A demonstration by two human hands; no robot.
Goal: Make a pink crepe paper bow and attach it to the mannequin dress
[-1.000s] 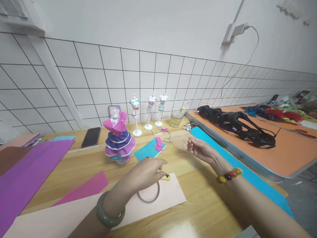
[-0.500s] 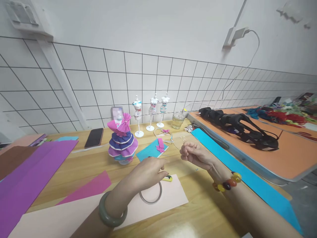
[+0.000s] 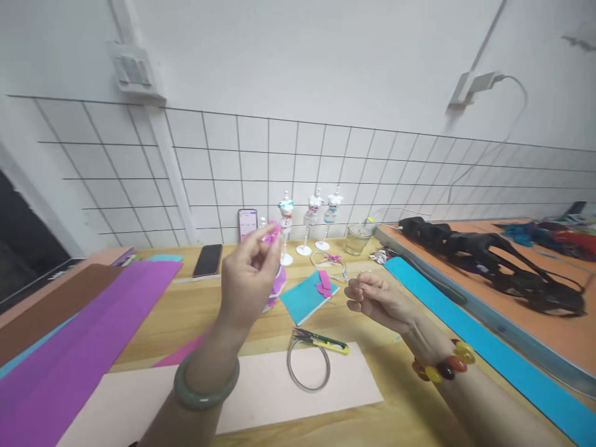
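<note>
My left hand (image 3: 246, 276), with a green bangle on its wrist, is raised in front of a doll-sized form in a ruffled purple dress (image 3: 279, 283). Its thumb and forefinger close on a pink bow (image 3: 271, 234) at the dress's upper part. Most of the dress is hidden behind this hand. My right hand (image 3: 377, 299), wearing a beaded bracelet, is pinched closed above the table; what its fingertips hold is too small to make out. Between the hands lie yellow-handled thread snips (image 3: 321, 341), a grey ring (image 3: 308, 366) and a teal piece (image 3: 305, 299) with a pink cut-out (image 3: 326, 284).
Three small white mannequins (image 3: 313, 214) stand near the wall beside a glass jar (image 3: 357, 238). A dark phone (image 3: 207, 260) lies at the left; another phone (image 3: 246, 222) stands upright. Purple sheets (image 3: 107, 316) cover the left side. A blue strip (image 3: 465, 323) runs along the right.
My left hand has risen up and left from over the ring to the pink bow, uncovering the snips. The view has swung left. My right hand stays pinched in about the same place.
</note>
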